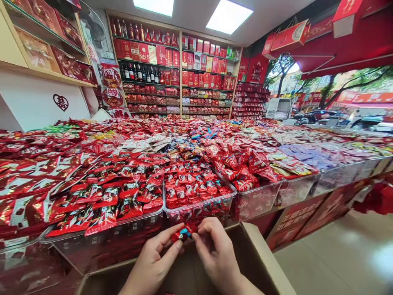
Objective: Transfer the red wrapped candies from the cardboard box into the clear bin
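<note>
A small wrapped candy [185,232] in red and blue foil is pinched between both hands. My left hand [158,258] grips its left end with thumb and fingers. On the other end, my right hand [215,250] has its thumb and fingertips closed on the wrapper. Both hands are above an open cardboard box [259,254], whose inside is mostly hidden by my hands and arms. Just beyond them stands a clear plastic bin [201,203] heaped with small red candies [193,182] that look similar.
Left of that bin, another bin holds red and black packets [123,200]. To the right, bins hold red triangular packets [242,164] and purple packets [303,153]. Shelves [181,61] with bottles and red boxes line the back wall. Tiled floor [334,250] shows at the right.
</note>
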`<state>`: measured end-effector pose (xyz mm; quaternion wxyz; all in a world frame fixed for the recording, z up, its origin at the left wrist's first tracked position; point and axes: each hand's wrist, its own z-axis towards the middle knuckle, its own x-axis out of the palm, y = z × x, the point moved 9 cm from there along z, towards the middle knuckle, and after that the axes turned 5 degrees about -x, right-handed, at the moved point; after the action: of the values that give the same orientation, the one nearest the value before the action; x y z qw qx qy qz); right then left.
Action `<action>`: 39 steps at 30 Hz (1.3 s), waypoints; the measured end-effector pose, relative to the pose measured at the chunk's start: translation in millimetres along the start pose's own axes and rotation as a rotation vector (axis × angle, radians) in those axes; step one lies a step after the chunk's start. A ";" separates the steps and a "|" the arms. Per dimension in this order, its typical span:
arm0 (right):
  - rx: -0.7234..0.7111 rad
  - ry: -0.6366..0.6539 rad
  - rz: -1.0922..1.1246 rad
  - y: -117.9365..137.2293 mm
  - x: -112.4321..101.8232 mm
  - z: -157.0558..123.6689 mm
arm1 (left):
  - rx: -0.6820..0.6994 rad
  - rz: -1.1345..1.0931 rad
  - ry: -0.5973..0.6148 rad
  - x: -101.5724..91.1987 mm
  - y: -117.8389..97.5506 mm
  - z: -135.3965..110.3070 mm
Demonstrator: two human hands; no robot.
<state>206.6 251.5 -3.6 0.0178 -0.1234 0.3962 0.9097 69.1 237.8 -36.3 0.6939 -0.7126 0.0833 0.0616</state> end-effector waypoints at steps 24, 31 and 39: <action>-0.231 0.563 -1.102 -9.0 -35.3 178.0 | 0.016 -0.042 -0.088 -4.6 -1.5 -8.2; -0.177 0.670 -1.183 -32.9 -24.0 182.1 | -0.001 -0.030 -0.122 -7.1 -1.2 -9.9; -0.116 0.872 -1.176 -42.8 -25.8 175.7 | 0.019 0.041 -0.135 -7.9 -11.0 -12.1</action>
<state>200.2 409.9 87.1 0.3373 -0.6672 0.1868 0.6373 63.3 226.2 -23.5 0.7032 -0.6983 0.0516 0.1231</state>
